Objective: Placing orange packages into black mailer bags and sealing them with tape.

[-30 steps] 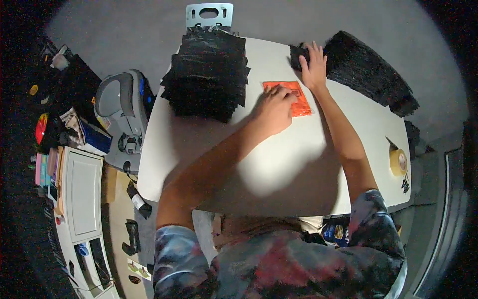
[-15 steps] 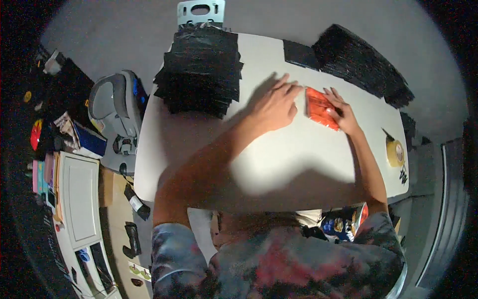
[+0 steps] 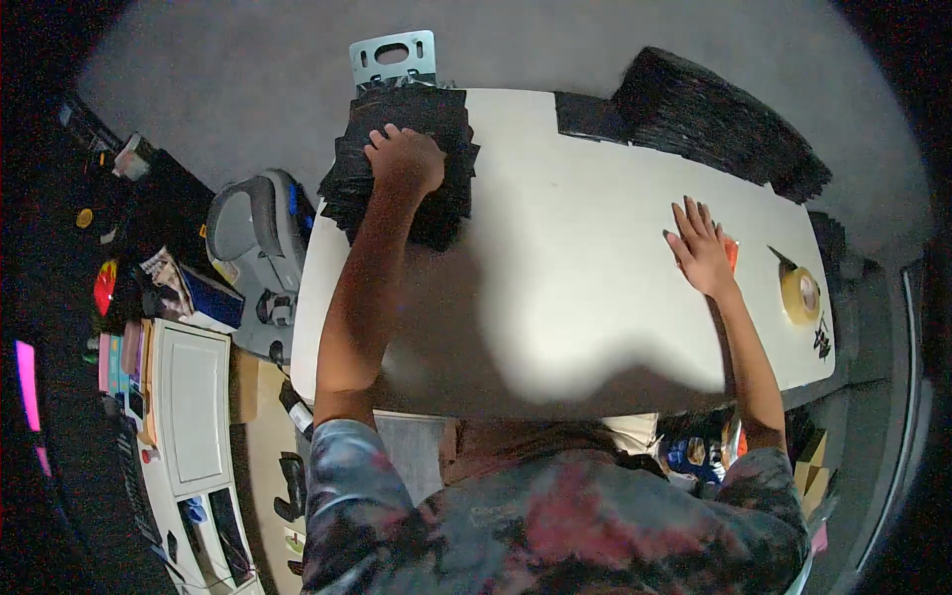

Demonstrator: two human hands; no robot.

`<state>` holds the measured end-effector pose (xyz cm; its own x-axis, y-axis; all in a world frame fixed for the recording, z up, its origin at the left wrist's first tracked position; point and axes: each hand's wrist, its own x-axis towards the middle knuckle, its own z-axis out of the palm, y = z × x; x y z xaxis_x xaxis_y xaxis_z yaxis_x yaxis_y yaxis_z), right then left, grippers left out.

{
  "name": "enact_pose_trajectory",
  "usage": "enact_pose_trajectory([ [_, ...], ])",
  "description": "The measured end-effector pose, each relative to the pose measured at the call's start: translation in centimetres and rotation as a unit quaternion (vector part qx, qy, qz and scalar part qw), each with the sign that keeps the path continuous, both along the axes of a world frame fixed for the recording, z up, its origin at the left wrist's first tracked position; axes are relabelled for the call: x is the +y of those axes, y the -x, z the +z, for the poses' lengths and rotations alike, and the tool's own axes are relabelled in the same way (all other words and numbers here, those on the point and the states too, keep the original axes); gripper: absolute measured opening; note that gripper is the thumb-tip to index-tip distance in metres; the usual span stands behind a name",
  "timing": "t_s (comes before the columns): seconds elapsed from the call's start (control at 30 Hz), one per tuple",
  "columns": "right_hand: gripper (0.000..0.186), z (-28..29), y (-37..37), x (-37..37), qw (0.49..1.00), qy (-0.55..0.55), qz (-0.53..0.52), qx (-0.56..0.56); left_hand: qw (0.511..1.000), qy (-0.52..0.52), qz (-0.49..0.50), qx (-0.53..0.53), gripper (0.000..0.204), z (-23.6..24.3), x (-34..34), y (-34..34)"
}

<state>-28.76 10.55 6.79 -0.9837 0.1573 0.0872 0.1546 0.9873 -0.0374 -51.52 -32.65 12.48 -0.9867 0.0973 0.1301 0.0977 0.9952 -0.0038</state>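
Observation:
At the far left of the white table (image 3: 575, 297), my left hand (image 3: 407, 164) lies on a tall stack of flat, shiny black plastic bags (image 3: 412, 107). Its fingers look slightly bent and apart; whether they touch more than the top bag is not visible. My right hand (image 3: 703, 260) is stretched out flat at the right side, fingers spread. Partly under and beside it shows an orange-red packet (image 3: 732, 255), mostly hidden by the hand.
Another long black pile (image 3: 714, 124) runs along the far right edge, beside a flat black piece (image 3: 587, 117). A roll of yellowish tape (image 3: 800, 296) stands at right near small black bits (image 3: 822, 339). A pale metal bracket (image 3: 393, 59) rises behind the left stack.
My left hand has left the table's middle and gone left onto the black stack. My right hand and the orange-red packet have shifted right, and its fingers have straightened.

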Motion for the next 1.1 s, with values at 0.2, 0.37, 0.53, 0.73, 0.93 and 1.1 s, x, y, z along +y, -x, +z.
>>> enact_pose_trajectory([
  [0.2,0.069,-0.2,0.1,0.2,1.0,0.015,-0.008,-0.004,0.993,0.001,-0.096,-0.074,0.039,2.9,-0.7,-0.9],
  [0.37,0.069,-0.4,0.2,0.6,1.0,-0.001,0.0,0.009,0.991,-0.028,-0.126,-0.043,0.032,5.0,0.3,-3.2],
  [0.53,0.069,-0.9,0.2,0.3,1.0,-0.003,0.001,0.014,0.904,0.116,-0.411,-0.009,0.03,2.5,4.7,-6.8],
  [0.73,0.068,-1.2,0.2,1.3,1.0,-0.009,0.004,0.022,0.826,-0.086,-0.553,-0.072,0.042,-4.4,11.8,-17.3],
  [0.93,0.063,1.1,-0.9,2.4,0.997,0.011,0.075,0.014,0.821,-0.144,-0.552,-0.006,0.062,-4.2,12.0,-16.8],
  [1.1,0.063,4.0,-1.8,-3.4,0.968,0.085,0.22,0.084,0.878,-0.062,-0.47,0.068,0.074,-7.4,12.3,-17.1],
])
